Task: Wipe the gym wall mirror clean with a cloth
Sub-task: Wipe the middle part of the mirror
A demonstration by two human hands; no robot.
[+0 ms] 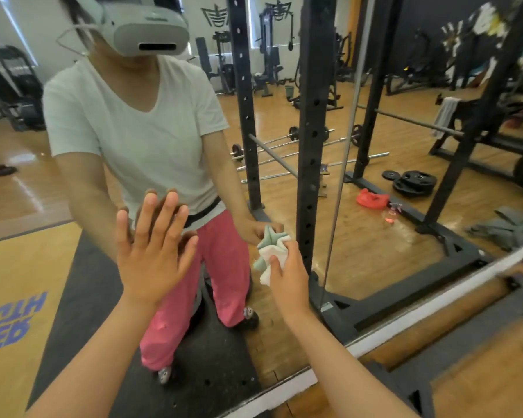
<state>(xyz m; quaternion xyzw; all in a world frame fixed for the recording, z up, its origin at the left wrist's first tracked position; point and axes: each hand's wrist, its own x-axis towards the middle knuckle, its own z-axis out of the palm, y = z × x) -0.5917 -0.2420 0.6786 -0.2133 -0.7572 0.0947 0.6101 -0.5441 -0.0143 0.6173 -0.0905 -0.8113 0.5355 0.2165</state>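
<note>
Glossy glass mirror, soft crumpled cloth

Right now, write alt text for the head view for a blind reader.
A person's right hand grips a bunched pale cloth against a gym wall mirror, while the left hand lies flat on the glass. Barbells and weight plates show in the reflection.

In reflection at upper left, pale grey headset, white short-sleeved V-neck T-shirt, dark waistband, loose pink trousers, patterned shoes, bare forearms along the bottom.

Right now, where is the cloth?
Head view: the cloth is bunched in the right hand, low against the mirror, right of the flat left hand.
</note>
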